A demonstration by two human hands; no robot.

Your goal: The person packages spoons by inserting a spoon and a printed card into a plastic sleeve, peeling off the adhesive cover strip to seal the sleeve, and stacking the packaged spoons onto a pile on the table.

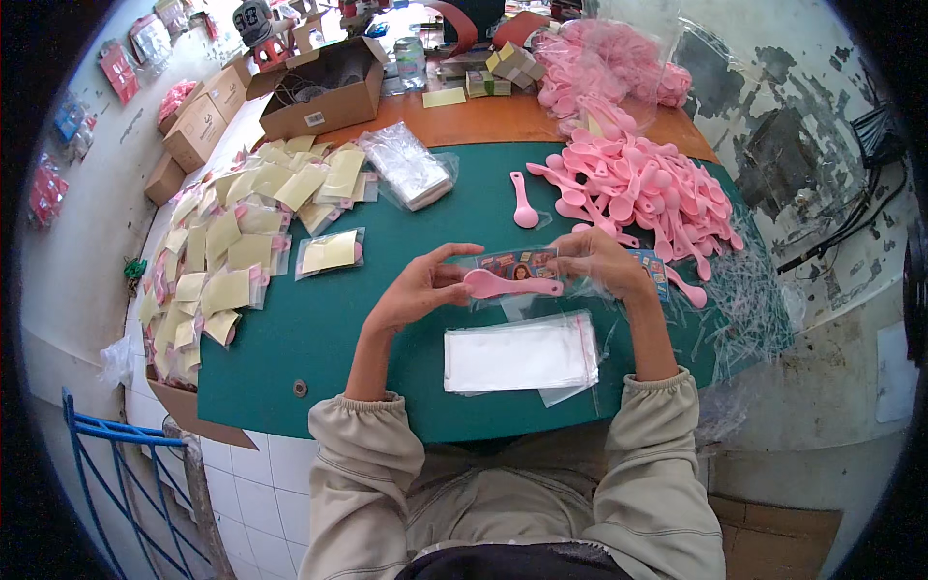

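Observation:
Between my hands, over the green table mat (319,372), is a clear plastic bag with a pink measuring spoon (514,286) and a colourful printed card (517,264) in it. My left hand (423,288) pinches the bag's left end near the spoon's bowl. At the other end, the fingers of my right hand (611,267) are closed on the plastic, partly blurred. Just below lies a stack of flat clear bags (520,356) with a white face. More printed cards (652,273) show beside my right wrist, partly hidden. A single pink spoon (523,201) lies beyond my hands.
A large heap of pink spoons (638,184) covers the right side, with plastic strips (744,300) along that edge. On the left spread many filled bags with cream cards (227,242). Farther back are a bundle of clear bags (408,166) and an open cardboard box (324,92).

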